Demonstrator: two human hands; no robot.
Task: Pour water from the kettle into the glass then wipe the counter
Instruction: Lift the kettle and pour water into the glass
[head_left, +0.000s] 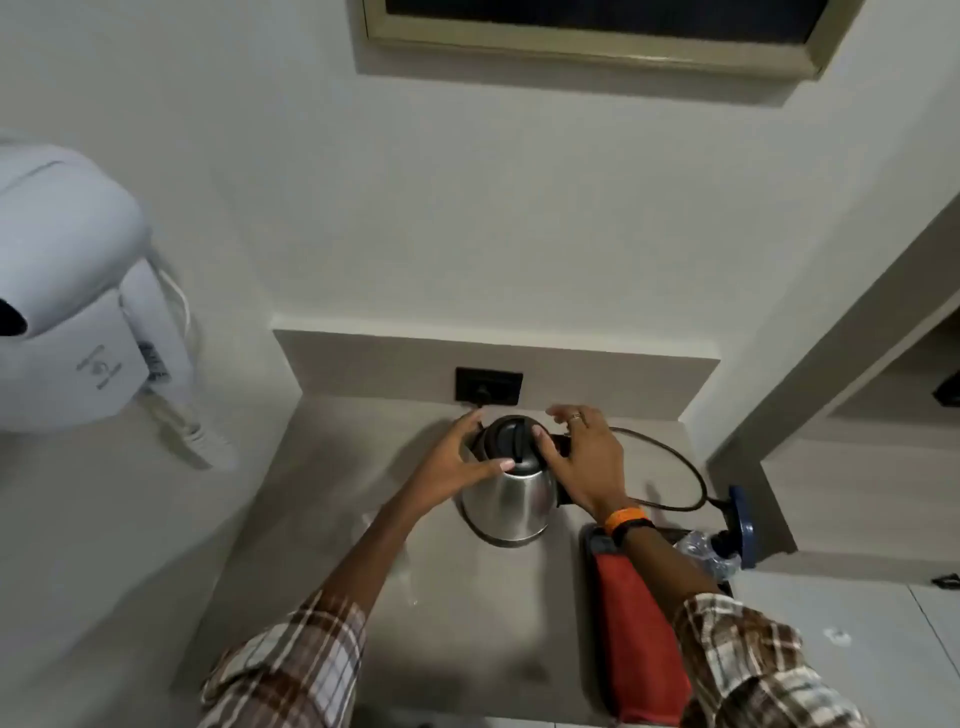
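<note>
A steel kettle (511, 501) with a black lid (511, 441) stands upright on the beige counter (467, 649), near the back wall. My left hand (449, 467) cups the kettle's top from the left, its thumb lying across the steel just below the lid. From the right, my right hand (587, 457) lies over the black handle with its thumb on the lid's edge. A faint clear glass (387, 556) seems to stand left of the kettle, partly hidden behind my left forearm. A red cloth (634, 639) lies on a black tray at the right.
The kettle's black cord (675, 462) loops right from a wall socket (488, 387). A crumpled plastic wrapper (709, 556) and a blue object (745, 525) sit at the tray's far end. A white wall-mounted hair dryer (67, 312) hangs at the left. A shelf unit rises on the right.
</note>
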